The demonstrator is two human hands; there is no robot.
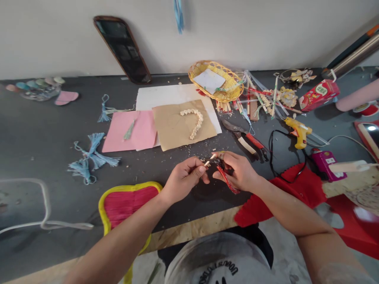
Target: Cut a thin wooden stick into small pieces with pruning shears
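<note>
Near the table's front edge, my left hand [186,176] pinches a short pale stick [210,159] between thumb and fingers. Close on its right, my right hand [243,172] is wrapped round a red-handled cutting tool [227,181], whose jaws are dark and partly covered by my fingers, right at the stick. Whether the jaws touch the stick I cannot tell. Small pale chips lie scattered on the dark table just beyond. A curved string of pale beads [197,125] rests on brown paper [171,128] in front of my hands. Pruning shears [245,138] lie beyond my right hand.
Behind stands a yellow wicker basket [197,75] amid several sticks. To the right are a yellow glue gun [299,132], a purple power socket [327,162] and red cloth [308,185]. Blue tassels [94,152] and pink paper [118,130] lie left; a mirror [122,49] leans on the wall.
</note>
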